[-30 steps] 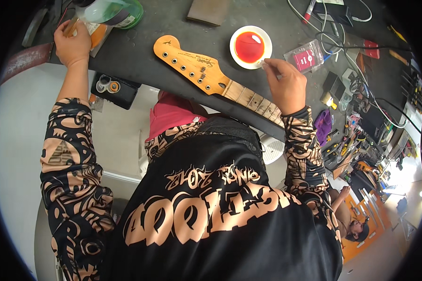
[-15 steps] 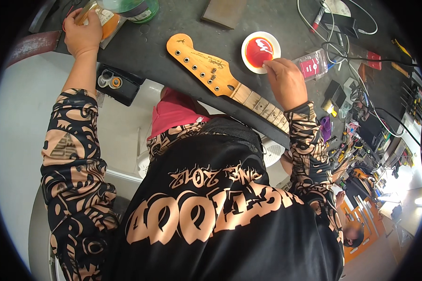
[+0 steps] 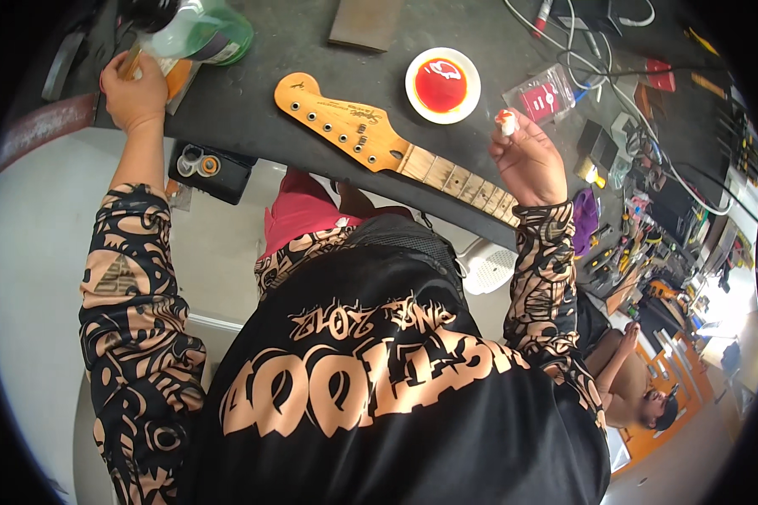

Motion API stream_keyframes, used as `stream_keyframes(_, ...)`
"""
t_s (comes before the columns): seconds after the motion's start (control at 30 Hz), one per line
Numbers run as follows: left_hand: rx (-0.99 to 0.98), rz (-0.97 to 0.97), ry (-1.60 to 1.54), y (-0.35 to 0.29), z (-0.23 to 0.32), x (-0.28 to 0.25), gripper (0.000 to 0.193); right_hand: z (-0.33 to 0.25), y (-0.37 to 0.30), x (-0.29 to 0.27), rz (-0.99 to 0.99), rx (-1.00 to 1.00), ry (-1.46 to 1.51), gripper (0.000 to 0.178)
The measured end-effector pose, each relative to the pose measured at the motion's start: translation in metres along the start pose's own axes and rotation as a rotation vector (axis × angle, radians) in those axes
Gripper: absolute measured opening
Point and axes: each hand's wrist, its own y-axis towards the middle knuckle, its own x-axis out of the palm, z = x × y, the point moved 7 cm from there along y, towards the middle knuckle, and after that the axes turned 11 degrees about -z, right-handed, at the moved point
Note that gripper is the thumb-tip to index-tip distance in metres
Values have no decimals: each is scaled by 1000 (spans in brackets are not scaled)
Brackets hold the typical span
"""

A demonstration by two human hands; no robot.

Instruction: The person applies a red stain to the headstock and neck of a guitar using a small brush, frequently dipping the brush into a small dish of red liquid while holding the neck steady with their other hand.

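Note:
My right hand is closed, pinching a small white wad stained red between thumb and fingertips. It is up beside a white bowl that holds red liquid. A guitar neck lies slantwise in front of me, its amber headstock to the left and its fretted end partly hidden by my right sleeve. My left hand is at the table's left, its fingers closed on a flat amber-brown piece, mostly hidden. Against that hand lies an orange packet.
A clear green bottle stands by my left hand. Beyond the neck lies a dark flat block. A clear packet with a red label and tangled cables are at the right. A black tray with small cups sits below the table edge. Another person is at far right.
My right hand has drawn back from the bowl's rim to the right and turned, bringing the red-stained wad into sight. My left hand stays by the orange packet. The whole view has shifted slightly.

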Motion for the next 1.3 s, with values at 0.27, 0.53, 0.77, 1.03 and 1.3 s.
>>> stream_keyframes(0.27,9,-36,42,3,13,0,44,31,-54,20,58,-180,-5,26)
stream_keyframes(0.53,-41,-76,70,1,19,1,46,59,-76,79,584,-381,-1244,14)
stream_keyframes(0.77,-1,-79,31,2,18,4,48,89,-46,107,634,-512,-1675,16)
stream_keyframes(1.03,33,-74,35,5,20,3,48,106,-54,116,592,-560,-1764,23)
stream_keyframes(1.3,49,-65,28,6,20,5,49,100,-45,122,596,-595,-1762,23)
